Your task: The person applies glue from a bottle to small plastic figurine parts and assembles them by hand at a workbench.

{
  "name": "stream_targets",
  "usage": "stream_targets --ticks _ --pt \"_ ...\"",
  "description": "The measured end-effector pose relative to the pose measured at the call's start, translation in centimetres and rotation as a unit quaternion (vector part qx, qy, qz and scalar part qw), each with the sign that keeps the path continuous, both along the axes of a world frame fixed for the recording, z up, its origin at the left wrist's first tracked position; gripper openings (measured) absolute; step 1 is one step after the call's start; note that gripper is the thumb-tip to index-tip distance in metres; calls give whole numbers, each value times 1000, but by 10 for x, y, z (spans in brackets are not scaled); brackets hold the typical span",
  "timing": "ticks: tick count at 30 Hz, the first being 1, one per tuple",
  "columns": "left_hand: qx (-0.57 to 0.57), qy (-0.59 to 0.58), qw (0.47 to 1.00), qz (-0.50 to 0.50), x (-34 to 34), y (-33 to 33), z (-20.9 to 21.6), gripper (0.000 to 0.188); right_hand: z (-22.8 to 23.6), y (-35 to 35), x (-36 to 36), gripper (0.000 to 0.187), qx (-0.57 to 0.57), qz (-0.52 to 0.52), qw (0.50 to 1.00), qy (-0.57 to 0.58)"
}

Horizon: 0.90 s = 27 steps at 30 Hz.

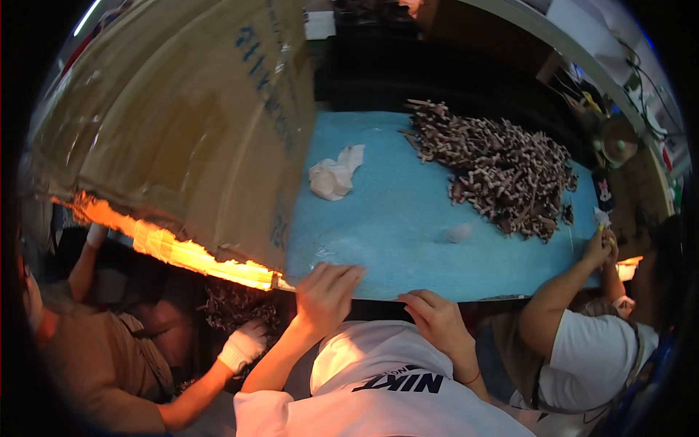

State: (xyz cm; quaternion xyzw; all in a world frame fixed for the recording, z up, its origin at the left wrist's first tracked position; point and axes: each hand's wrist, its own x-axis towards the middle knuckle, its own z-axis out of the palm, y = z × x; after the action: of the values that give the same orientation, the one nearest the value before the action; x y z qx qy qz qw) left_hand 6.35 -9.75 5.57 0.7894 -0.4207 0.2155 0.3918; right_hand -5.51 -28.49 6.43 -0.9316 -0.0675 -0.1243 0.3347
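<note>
My left hand (328,297) is at the near edge of the blue tabletop (378,240), its fingers reaching over the surface and pointing right. I see nothing held in it. Just to the right, my right hand (437,320) hovers at the same edge, fingers loosely bent and pointing left, with no object visible in it. A gap lies between the two hands. Farther back on the right is a big heap of small dark brown pieces with pale ends (502,171). Crumpled white tissue (335,177) lies on the left of the tabletop.
A tall cardboard box (196,131) walls off the left side, with bright orange light along its lower edge. A co-worker's gloved hand (244,346) is beside dark pieces at lower left. Another co-worker's hands (601,247) work at the right edge. A small pale lump (459,233) lies mid-table.
</note>
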Motion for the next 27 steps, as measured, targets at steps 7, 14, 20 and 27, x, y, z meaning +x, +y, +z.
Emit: stream_targets --ticks 7,14,20,27 --pt "97 16 994 -40 27 -92 -34 17 -4 -48 -19 16 19 -155 986 -56" --pt "75 83 990 -85 64 -108 1 11 -1 -78 -17 17 37 -214 974 -70" --pt "-2 122 992 -40 110 -186 35 12 -3 -83 -10 18 61 -233 963 -123" --pt "175 -64 981 -50 124 -251 33 26 -4 -85 -21 17 85 -247 961 -91"
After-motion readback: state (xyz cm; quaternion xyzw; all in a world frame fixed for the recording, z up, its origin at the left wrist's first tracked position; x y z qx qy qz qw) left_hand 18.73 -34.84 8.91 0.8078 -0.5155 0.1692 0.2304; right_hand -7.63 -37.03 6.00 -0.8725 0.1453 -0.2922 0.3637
